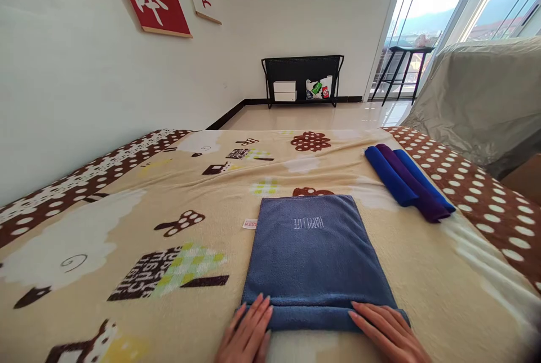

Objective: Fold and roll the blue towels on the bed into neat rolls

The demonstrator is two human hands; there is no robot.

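A grey-blue towel [316, 250] with "HAPPY LIFE" stitched in white, upside down to me, lies spread in front of me. Its near edge is rolled or folded over into a narrow band [310, 318]. My left hand [247, 332] rests on the left end of this band, fingers stretched out. On the right end lies my right hand [382, 329], its fingers also extended over the cloth. A small white label [249, 224] sticks out from the towel's left side. Both thumbs are mostly hidden.
A patterned cream blanket [203, 312] with brown dotted borders covers the surface. At the right lie two blue rolled cloths [391, 177] with a purple one [412, 185] between them. Beyond stand a black rack [302, 67], a stool [401, 50] and covered furniture [486, 87].
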